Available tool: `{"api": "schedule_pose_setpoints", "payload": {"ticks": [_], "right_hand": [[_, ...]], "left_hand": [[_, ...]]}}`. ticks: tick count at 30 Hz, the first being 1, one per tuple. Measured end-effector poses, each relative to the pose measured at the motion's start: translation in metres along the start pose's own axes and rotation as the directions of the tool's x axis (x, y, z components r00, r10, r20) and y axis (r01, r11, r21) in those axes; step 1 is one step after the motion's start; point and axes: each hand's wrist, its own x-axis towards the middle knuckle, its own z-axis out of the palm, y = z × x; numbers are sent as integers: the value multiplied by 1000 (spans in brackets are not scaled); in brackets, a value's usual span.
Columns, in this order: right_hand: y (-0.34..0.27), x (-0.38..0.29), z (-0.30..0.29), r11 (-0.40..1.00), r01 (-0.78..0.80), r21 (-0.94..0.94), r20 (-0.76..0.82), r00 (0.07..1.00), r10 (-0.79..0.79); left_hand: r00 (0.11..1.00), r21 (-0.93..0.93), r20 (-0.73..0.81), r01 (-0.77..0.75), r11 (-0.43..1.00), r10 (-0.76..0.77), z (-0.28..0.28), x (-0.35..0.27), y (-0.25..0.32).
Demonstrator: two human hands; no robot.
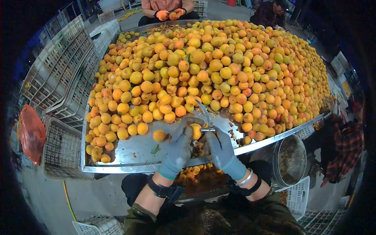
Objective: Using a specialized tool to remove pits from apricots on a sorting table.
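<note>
My left hand (178, 144), in a grey work glove, grips an orange-yellow apricot (196, 131) close above the tray's front edge. In my right hand (219, 147), gloved alike, is a small knife with a curved blade (205, 113) and a metal piece lying against the fruit. The blade points up and away from me; how far it has cut cannot be told. Beyond both hands a big heap of whole apricots (202, 70) covers much of a metal tray table (132, 152). Cut apricot pieces (191, 173) lie in a container below the front edge, between my knees.
Plastic crates (55, 64) are stacked on the left, near a red plastic bag (32, 133). Metal buckets (290, 160) and a white crate (298, 196) stand at my right. Across the table, a person's orange-gloved hands (169, 15) hold a fruit. Another person in plaid (342, 149) is at right.
</note>
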Motion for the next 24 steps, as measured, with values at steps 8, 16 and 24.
{"api": "schedule_pose_setpoints", "payload": {"ticks": [8, 16, 24], "right_hand": [[0, 6, 4, 988, 47, -145, -14, 999, -49], [18, 21, -3, 547, 78, -834, -46, 977, -210], [0, 7, 5, 879, 196, -434, 102, 980, -169]], "left_hand": [[998, 55, -51, -19, 998, 21, 3, -5, -21], [915, 536, -60, -308, 786, 399, -3, -5, -23], [992, -326, -124, -20, 945, -22, -8, 9, 5]]}}
